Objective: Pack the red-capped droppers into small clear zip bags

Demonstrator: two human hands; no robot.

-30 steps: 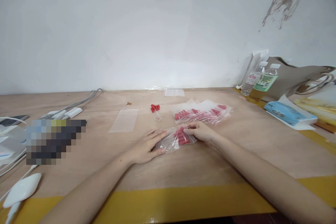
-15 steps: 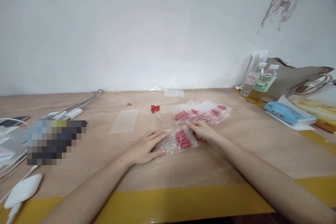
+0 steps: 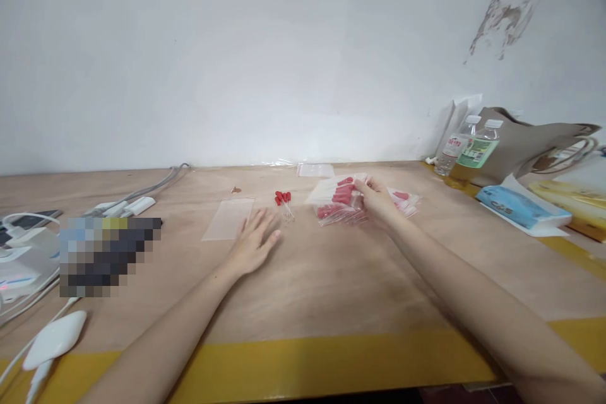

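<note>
My right hand (image 3: 377,199) is closed on a small clear bag of red-capped parts (image 3: 339,192), holding it over the pile of filled bags (image 3: 402,201) at mid-table. My left hand (image 3: 254,241) lies flat and open on the wooden table (image 3: 331,278), fingers stretched toward an empty clear bag (image 3: 228,218). A few loose red-capped parts (image 3: 283,199) lie just right of that empty bag, between my two hands.
More empty clear bags (image 3: 315,170) lie by the wall. Cables and white adapters (image 3: 124,206) and a white device (image 3: 54,341) sit at the left. Two bottles (image 3: 468,150), a brown bag (image 3: 530,139) and a blue tissue pack (image 3: 518,207) stand at the right.
My right hand lifted the filled bag from in front of me and carried it back to the pile. My left hand let go of it and slid forward toward the empty bag.
</note>
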